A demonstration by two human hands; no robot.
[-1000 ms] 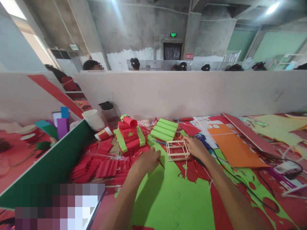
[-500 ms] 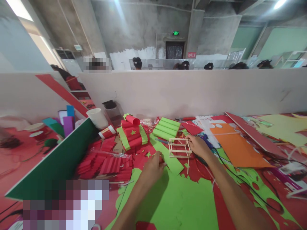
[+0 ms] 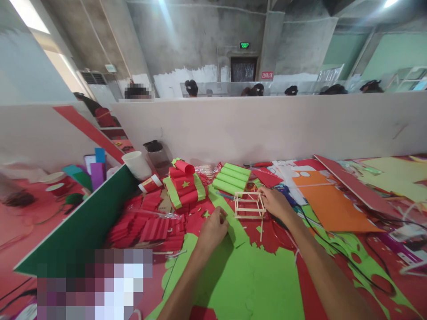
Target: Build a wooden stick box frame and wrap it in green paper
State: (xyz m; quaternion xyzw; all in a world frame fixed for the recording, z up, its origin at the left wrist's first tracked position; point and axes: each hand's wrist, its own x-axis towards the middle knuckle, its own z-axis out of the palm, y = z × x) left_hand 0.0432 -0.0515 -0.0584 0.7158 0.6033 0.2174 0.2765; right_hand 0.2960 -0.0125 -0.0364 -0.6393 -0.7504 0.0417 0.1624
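My right hand [image 3: 275, 205] pinches the right end of a small open box frame [image 3: 249, 217] made of thin wooden sticks. One stick of the frame points down toward the table. To its left, my left hand [image 3: 213, 226] has its fingers curled at the edge of a light green paper strip [image 3: 237, 234] and seems to pinch it; the fingertips are partly hidden. A large green sheet [image 3: 256, 280] with a ragged top edge lies below both hands. Behind the frame sits a row of green paper rolls [image 3: 231, 178].
A red and green paper bundle with a star [image 3: 185, 185] stands left of the rolls. Folded red paper pieces [image 3: 153, 229] lie beside a leaning dark green board [image 3: 80, 222]. Orange sheets [image 3: 328, 206] and a black cable [image 3: 347, 266] are on the right. A white partition [image 3: 267, 129] closes the back.
The green paper strip has shifted left beside my left hand, baring more red below the frame. My left fingers have curled in more. The right hand and the frame stay nearly still.
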